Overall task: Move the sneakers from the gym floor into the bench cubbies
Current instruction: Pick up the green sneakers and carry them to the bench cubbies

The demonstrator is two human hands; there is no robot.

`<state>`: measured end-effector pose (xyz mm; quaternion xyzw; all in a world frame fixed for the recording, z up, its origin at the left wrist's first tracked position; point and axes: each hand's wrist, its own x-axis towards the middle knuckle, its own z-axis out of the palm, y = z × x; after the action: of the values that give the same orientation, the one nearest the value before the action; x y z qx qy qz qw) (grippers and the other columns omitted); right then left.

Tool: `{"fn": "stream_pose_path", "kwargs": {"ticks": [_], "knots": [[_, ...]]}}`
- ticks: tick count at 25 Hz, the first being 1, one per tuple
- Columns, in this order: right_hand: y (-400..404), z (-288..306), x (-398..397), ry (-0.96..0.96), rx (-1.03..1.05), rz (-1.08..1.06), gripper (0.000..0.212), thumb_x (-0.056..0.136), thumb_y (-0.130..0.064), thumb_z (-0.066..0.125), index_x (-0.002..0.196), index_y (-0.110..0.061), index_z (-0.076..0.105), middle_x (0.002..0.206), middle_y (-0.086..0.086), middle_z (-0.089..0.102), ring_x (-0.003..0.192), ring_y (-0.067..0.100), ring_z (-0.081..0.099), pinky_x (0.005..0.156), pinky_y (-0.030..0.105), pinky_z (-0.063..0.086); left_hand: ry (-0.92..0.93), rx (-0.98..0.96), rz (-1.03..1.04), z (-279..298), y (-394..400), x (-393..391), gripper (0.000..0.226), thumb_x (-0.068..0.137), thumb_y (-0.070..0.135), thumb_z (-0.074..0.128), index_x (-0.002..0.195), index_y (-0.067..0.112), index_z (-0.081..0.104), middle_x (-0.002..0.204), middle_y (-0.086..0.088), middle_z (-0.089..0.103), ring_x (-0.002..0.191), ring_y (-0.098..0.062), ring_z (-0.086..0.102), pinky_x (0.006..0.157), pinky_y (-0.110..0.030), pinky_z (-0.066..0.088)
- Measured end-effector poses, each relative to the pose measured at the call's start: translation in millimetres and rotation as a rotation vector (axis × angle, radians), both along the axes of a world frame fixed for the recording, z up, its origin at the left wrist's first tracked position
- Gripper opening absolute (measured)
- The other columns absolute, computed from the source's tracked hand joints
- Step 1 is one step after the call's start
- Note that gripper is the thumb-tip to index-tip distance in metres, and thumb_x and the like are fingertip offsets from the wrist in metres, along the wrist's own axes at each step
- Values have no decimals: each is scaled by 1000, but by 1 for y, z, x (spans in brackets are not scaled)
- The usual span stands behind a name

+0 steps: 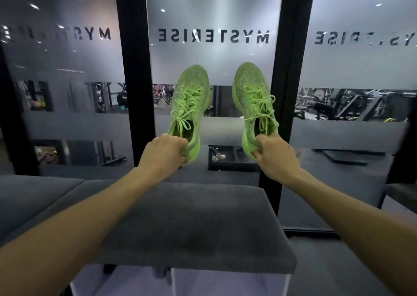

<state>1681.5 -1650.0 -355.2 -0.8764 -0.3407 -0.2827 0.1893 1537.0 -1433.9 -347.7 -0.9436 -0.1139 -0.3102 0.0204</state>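
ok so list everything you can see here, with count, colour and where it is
sneakers: 2, lime green, held up by the heels, toes away; left sneaker, right sneaker
bench cushion: 1, dark grey, below the arms
cubbies: white, under the cushion, only partly visible
glass panels: 3, frosted, mirrored black lettering, behind the bench
black frame posts: 2, between the panels
small shoe: 1, pale, seen through the glass
left hand: grips left sneaker's heel
right hand: grips right sneaker's heel
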Motion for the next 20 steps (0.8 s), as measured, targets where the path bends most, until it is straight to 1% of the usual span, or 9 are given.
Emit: {"fn": "stream_pose_path", "kwargs": {"ticks": [4, 8, 9, 11, 13, 17, 20], "knots": [[13, -92, 15, -12, -1, 47, 22, 88, -18, 57, 76, -13, 39, 82, 6, 40, 68, 28, 43, 58, 33, 34, -5, -13, -10, -88, 8, 12, 35, 79, 27, 73, 65, 15, 43, 65, -2, 42, 76, -31, 53, 59, -33, 36], [9, -168, -7, 4, -29, 40, 19, 89, -20, 57, 80, -14, 41, 85, 6, 39, 72, 30, 46, 60, 34, 38, 14, -25, -8, -158, 3, -9, 23, 79, 28, 72, 77, 10, 57, 70, -4, 45, 81, -34, 55, 62, -34, 38], [7, -185, -15, 9, -42, 32, 19, 89, -21, 56, 81, -14, 41, 86, 6, 39, 73, 31, 47, 60, 35, 38, 21, -36, -8, -174, 4, -15, 22, 79, 27, 72, 77, 11, 58, 72, -5, 45, 81, -33, 55, 62, -33, 37], [2, -225, -33, 35, -81, 24, 17, 90, -23, 54, 82, -14, 41, 87, 8, 42, 77, 35, 51, 60, 36, 39, 57, -77, -24, -212, -1, -32, 25, 77, 26, 72, 69, 14, 52, 71, -6, 46, 77, -32, 54, 61, -33, 37], [-6, -267, -53, 59, -91, 19, 14, 90, -23, 54, 86, -12, 46, 92, 12, 47, 81, 38, 53, 61, 38, 41, 95, -114, -31, -251, -4, -48, 35, 76, 26, 72, 61, 18, 41, 68, -4, 45, 74, -31, 54, 60, -33, 38], [-31, -367, -109, 150, -125, -16, 15, 91, -23, 53, 92, -8, 50, 100, 17, 51, 87, 39, 53, 62, 36, 37, 179, -148, -15, -347, -25, -98, 46, 76, 24, 73, 55, 18, 32, 60, 0, 38, 67, -30, 48, 56, -33, 35], [-54, -435, -150, 217, -126, -3, 13, 90, -21, 53, 89, -8, 50, 97, 16, 49, 84, 41, 54, 59, 36, 37, 231, -148, -15, -416, -44, -137, 49, 75, 20, 73, 54, 16, 29, 57, 0, 36, 65, -31, 47, 54, -33, 35]]}}
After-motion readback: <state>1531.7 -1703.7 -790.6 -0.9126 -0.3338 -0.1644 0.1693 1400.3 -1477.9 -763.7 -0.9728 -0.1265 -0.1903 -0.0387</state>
